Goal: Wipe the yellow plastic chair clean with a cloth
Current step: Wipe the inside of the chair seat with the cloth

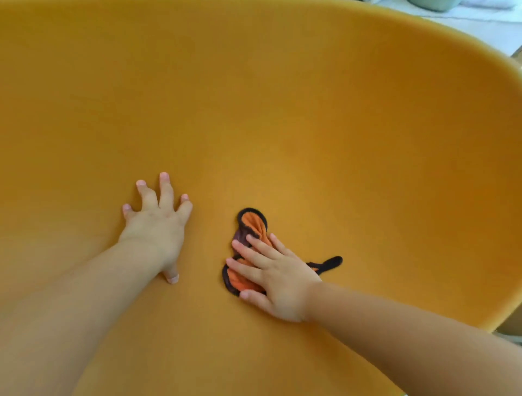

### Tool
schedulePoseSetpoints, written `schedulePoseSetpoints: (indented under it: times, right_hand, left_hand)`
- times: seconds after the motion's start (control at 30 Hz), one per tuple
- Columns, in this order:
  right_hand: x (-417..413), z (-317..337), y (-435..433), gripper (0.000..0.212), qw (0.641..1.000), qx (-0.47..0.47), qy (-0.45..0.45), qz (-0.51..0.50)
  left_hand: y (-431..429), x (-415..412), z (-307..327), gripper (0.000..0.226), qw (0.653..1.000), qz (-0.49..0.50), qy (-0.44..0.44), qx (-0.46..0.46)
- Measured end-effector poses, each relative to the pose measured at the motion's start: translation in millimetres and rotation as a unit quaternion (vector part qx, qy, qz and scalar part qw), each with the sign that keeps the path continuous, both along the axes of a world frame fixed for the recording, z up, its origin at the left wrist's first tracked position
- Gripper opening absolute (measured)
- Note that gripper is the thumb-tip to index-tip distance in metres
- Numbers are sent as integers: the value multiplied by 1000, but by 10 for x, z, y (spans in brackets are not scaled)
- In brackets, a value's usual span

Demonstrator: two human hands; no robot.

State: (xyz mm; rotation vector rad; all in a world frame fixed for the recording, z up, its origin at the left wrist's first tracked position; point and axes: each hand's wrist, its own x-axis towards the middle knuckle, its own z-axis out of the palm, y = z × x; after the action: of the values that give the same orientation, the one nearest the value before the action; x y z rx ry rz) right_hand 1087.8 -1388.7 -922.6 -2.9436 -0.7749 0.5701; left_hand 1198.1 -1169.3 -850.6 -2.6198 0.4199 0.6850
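The yellow plastic chair (282, 99) fills nearly the whole head view, its curved seat and back seen from close above. An orange cloth with a dark border (252, 223) lies crumpled on the seat, right of centre. My right hand (272, 275) presses flat on the cloth with straight, spread fingers, covering its middle. A dark corner of the cloth sticks out to the right of my wrist. My left hand (158, 223) rests on the bare seat to the left of the cloth, fingers spread, apart from the cloth.
The chair's rim curves along the top right. Beyond it a pale surface (480, 25) shows, with the edge of a green object (432, 3) at the top. A strip of floor (511, 330) appears at the right edge.
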Motion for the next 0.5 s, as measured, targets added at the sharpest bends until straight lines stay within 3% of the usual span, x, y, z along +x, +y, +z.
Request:
schedulePoseSetpoints:
  times: [0.07,0.13,0.27,0.37,0.5]
  right_hand:
    - [-341,130,-448,58,998,-26,40,46]
    - [-384,298,-1009,57,995,-94,-5,19]
    - [25,830,-1798,61,937,-247,-123,-215]
    - [-1,627,-1437,67,920,-203,-132,-308]
    - [-440,117,-103,67,948,-22,-29,-315]
  left_hand:
    - [-2,-10,11,158,1000,-2,-3,-1]
    - [-7,-18,17,158,1000,-5,-6,-2]
    - [-11,-30,-2,158,1000,-7,-15,-8]
    - [-29,-29,-25,159,1000,-9,-21,-1]
    - [-22,-12,-40,161,1000,-9,-27,-11]
